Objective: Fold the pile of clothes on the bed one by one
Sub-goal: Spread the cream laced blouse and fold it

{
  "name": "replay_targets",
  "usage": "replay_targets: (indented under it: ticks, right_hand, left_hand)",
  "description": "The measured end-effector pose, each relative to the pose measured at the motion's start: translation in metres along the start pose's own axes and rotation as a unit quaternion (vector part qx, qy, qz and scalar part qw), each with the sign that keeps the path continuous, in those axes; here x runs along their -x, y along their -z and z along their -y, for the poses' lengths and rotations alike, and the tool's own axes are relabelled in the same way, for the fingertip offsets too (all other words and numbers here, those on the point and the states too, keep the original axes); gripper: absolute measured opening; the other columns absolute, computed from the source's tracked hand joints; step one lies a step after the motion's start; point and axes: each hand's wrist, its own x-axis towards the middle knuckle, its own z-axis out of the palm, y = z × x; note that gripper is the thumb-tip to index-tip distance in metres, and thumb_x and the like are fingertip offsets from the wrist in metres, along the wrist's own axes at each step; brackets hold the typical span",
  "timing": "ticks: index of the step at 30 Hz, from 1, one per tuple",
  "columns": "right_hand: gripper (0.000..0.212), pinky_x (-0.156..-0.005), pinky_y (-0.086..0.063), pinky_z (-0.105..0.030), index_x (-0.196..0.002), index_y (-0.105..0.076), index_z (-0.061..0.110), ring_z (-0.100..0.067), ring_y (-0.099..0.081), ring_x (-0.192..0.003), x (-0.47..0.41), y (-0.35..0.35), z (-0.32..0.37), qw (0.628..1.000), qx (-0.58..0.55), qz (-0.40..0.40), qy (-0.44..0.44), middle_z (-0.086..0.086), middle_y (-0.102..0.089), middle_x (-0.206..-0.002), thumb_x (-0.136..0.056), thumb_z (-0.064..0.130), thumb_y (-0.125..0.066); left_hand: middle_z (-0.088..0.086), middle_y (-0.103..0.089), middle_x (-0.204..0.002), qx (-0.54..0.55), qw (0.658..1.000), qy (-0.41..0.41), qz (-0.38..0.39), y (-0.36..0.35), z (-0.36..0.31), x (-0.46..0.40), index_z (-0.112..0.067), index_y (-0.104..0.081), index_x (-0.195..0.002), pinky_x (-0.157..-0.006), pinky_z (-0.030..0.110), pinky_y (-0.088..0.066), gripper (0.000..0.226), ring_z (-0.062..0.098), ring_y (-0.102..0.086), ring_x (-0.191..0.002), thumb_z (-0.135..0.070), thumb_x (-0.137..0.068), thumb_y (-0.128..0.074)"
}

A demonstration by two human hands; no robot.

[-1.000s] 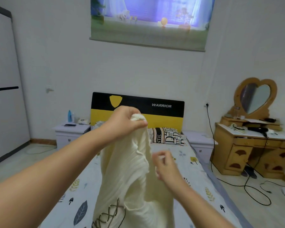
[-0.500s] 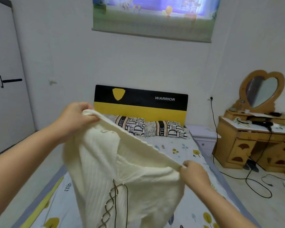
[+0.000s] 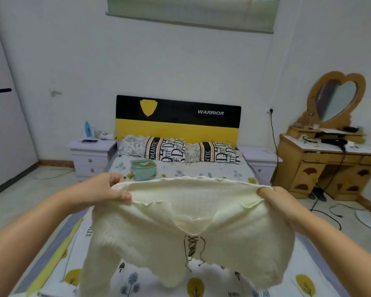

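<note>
Left hand: the left hand pinches the left end of the top's upper hem, thumb on the near side and fingers curled round behind the cloth.
Right hand: the right hand grips the right end of the same hem, its fingers folded into the knit.
Top: a cream knit top is held spread wide between the two hands, in the air above the foot half of the bed, with its frilled hem stretched level. Dark lacing runs down its middle, and a sleeve hangs at the lower left.
Bed: the bed has a white sheet printed with leaves and little trees; it shows under and beyond the top.
Bag: a small teal bag stands on the sheet toward the head end, left of centre, just short of the pillows.
Pillows: two patterned pillows lie along the head edge, against the headboard.
Headboard: black over yellow headboard, with the word WARRIOR.
Sides: a pale nightstand at the left of the head end; a wooden dressing table with a heart-shaped mirror at the far right.
</note>
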Motion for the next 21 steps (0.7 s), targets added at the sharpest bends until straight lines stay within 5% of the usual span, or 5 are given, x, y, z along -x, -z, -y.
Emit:
replay_targets:
  ticks: [3, 6, 9, 11, 21]
  right_hand:
    - [0.039, -0.07, -0.048, -0.034, -0.094, -0.064, 0.006, -0.035, -0.066, -0.084, 0.011, 0.009, -0.008, 0.996, -0.033, 0.067, -0.042, -0.017, -0.068, -0.091, -0.073, 0.039, -0.063]
    - [0.046, -0.073, -0.055, -0.031, -0.112, -0.064, 0.01, -0.028, -0.067, -0.098, 0.026, 0.021, -0.021, 0.967, -0.127, 0.204, -0.084, -0.013, -0.07, -0.107, -0.077, 0.04, -0.07]
    - [0.044, -0.075, -0.055, -0.03, -0.104, -0.065, -0.002, -0.028, -0.068, -0.093, 0.035, 0.029, -0.043, 0.953, -0.151, 0.255, -0.067, -0.02, -0.068, -0.106, -0.074, 0.029, -0.073]
    - [0.025, -0.069, -0.052, -0.026, -0.088, -0.066, -0.003, -0.022, -0.067, -0.078, 0.041, 0.028, -0.055, 0.971, -0.139, 0.192, -0.041, -0.017, -0.069, -0.089, -0.081, 0.021, -0.07]
    - [0.02, -0.055, -0.034, -0.024, -0.069, -0.057, -0.003, -0.01, -0.046, -0.058, 0.087, 0.023, -0.093, 0.98, -0.061, -0.114, 0.152, -0.008, -0.053, -0.06, -0.084, 0.009, -0.064]
  left_hand:
    - [0.011, -0.067, -0.084, 0.069, 0.995, 0.022, 0.075, 0.004, 0.013, -0.01, -0.003, -0.054, -0.093, -0.062, 0.033, -0.054, 0.08, 0.026, -0.065, -0.076, -0.039, -0.033, -0.093]
    - [0.008, -0.06, -0.076, 0.092, 0.993, 0.011, 0.074, -0.003, 0.016, -0.016, -0.007, -0.051, -0.084, -0.056, 0.032, -0.041, 0.052, 0.024, -0.055, -0.069, -0.033, -0.052, -0.082]
    - [0.007, -0.05, -0.068, 0.076, 0.996, -0.033, -0.019, -0.019, 0.015, -0.02, -0.008, -0.051, -0.076, -0.055, 0.029, -0.033, 0.02, 0.019, -0.045, -0.063, -0.016, -0.082, -0.068]
    - [0.01, -0.047, -0.069, 0.073, 0.992, -0.057, -0.08, -0.03, 0.013, -0.019, -0.006, -0.049, -0.075, -0.056, 0.03, -0.031, 0.016, 0.017, -0.042, -0.063, -0.005, -0.089, -0.057]
    - [0.008, -0.047, -0.065, 0.025, 0.965, -0.07, -0.252, -0.087, -0.01, 0.035, -0.005, -0.049, -0.072, -0.055, 0.031, -0.028, 0.021, 0.018, -0.039, -0.059, -0.008, -0.092, -0.052]
